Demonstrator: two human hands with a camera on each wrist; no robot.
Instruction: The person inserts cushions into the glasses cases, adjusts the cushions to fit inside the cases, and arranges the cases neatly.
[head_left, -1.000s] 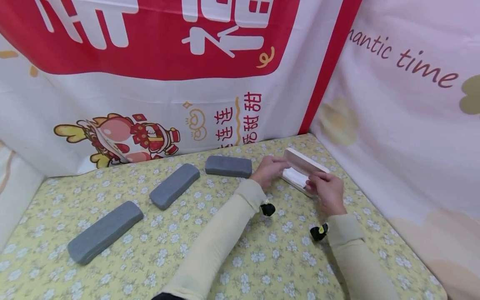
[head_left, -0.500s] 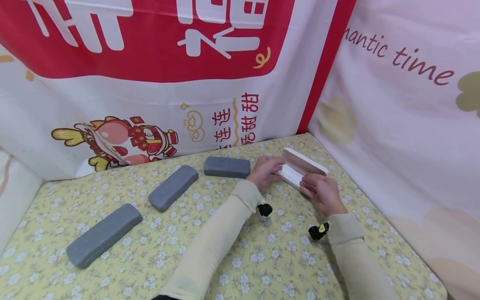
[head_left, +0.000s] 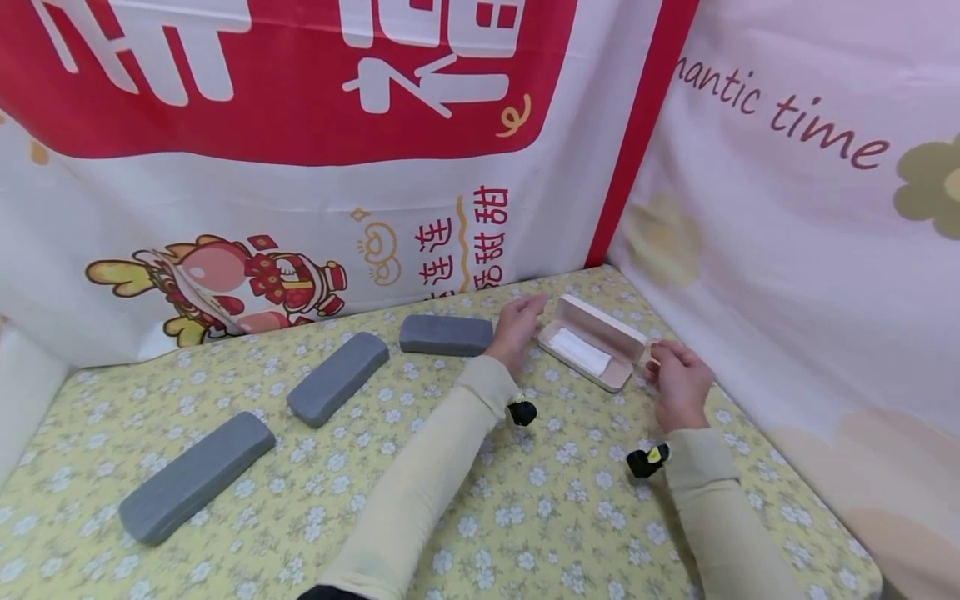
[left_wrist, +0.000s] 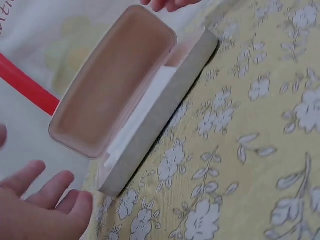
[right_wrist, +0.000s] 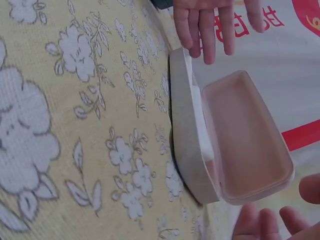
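A cream glasses case (head_left: 603, 330) with a pinkish lining stands with its lid up near the table's far right corner. Inside its base lies a folded white cloth (head_left: 581, 350). My left hand (head_left: 516, 327) is beside the case's left end, fingers loosely extended and holding nothing. At the opposite end, my right hand (head_left: 681, 382) hovers by the lid's corner with relaxed fingers. In the left wrist view the raised lid (left_wrist: 115, 80) leans back from the base. The right wrist view has both hands apart from the case, one past each end.
Three grey oblong cases lie left of the hands: one (head_left: 446, 334) by the left hand, another (head_left: 339, 379) slanted, the last (head_left: 197, 477) nearer the front left. A flowered tablecloth (head_left: 555, 500) covers the table. Printed fabric (head_left: 780, 250) hangs along the back and right sides.
Both hands have drawn away from the case, left hand leftward and right hand rightward. The white cloth, earlier partly covered by the hands, now shows fully in the base.
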